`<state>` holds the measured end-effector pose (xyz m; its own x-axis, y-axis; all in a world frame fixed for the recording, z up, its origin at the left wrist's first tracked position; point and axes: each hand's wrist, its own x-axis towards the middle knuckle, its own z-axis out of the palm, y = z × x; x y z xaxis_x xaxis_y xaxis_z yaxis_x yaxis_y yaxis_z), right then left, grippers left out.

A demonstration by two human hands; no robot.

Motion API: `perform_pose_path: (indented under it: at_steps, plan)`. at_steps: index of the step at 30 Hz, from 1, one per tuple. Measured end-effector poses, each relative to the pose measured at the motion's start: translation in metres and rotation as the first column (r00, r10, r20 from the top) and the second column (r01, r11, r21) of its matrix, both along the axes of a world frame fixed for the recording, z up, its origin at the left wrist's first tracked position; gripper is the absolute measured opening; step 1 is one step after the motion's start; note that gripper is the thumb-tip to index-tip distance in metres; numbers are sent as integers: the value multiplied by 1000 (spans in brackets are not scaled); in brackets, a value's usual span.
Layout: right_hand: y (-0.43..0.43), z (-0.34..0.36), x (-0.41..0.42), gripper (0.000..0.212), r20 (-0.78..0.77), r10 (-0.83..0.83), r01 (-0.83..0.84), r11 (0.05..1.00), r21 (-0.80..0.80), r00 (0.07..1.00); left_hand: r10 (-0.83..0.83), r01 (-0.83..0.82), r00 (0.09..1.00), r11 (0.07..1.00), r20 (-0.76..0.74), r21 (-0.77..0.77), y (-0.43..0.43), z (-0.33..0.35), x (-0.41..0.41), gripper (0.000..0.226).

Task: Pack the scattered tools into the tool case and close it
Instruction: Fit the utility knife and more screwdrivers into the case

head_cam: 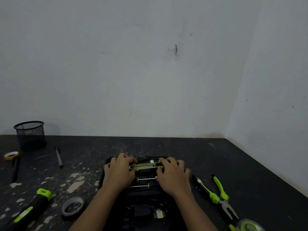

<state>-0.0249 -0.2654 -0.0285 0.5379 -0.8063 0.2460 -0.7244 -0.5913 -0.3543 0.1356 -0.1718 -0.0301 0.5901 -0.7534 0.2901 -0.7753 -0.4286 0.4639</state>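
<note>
Midway: both my left hand (120, 172) and right hand (173, 174) clamp a screwdriver (145, 164) into the open tool case (115, 205) at centre; pliers (223, 195) right and torch (31, 207) near-left remain unpacked

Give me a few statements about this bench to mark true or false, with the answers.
1. Both hands, left hand and right hand, are over the open case. True.
2. The pliers are already packed in the case. False: they lie on the table, to the right of the case.
3. The mesh cup stands at the far left of the table. True.
4. The grey tape roll lies to the right of the case. False: it lies to its left.
5. A pen lies on the table near the cup. True.
</note>
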Motion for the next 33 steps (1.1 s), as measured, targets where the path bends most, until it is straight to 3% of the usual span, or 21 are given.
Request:
perform_pose_path:
  at_steps: [10,16,24,33]
  plan:
    - [-1,2,1,47,-28,-6,7,1000,29,1000,-41,37,997,997,63,73,1,-2,-2,27]
    - [-1,6,5,51,-134,-1,9,998,55,991,-61,44,992,989,114,139,3,-4,-4,35]
    - [1,24,12,53,-318,6,12,998,54,948,-43,25,985,993,166,113,2,-3,-8,27]
    - [-4,26,14,53,-250,27,11,988,151,968,-58,38,989,988,133,150,2,-1,-8,37]
